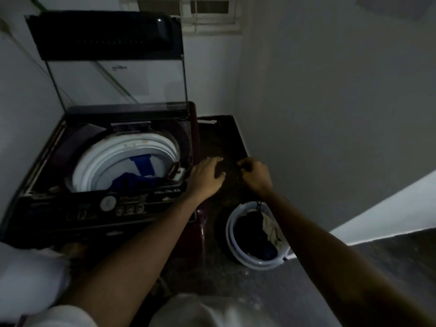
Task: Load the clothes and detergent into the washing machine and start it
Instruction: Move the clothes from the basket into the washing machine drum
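Grip, right hand [256,175]: fingers curled tight, pinching a dark cloth [243,170] whose outline is lost against the dark floor; a thin dark strand hangs from under the wrist toward the bucket. Grip, left hand [207,175]: fingers half bent and spread, close beside the right hand; cannot tell whether it holds the same cloth. Both hands are raised between the machine's right edge and the wall.

Containers:
- Dark maroon top-loading washing machine [70,128], one. Its glass lid with a black frame [106,36] stands raised upright. The white round drum [106,156] is exposed and holds blue garments [132,180] at the bottom. The front panel carries a round white dial [108,203] and a row of small buttons; their markings are too blurred to read.
- White round plastic bucket [236,253], one, standing on the floor just right of the machine, below the right forearm. It holds a heap of dark clothes [250,232] and one pale crumpled cloth [271,230] against its right wall.

Surface and room: dark speckled stone floor [271,291]; plain pale wall [330,90] at the right and behind the machine; one window with white bars [207,13] at the top. Lighting is dim.

Count: two hands, one machine, one bucket, one window.
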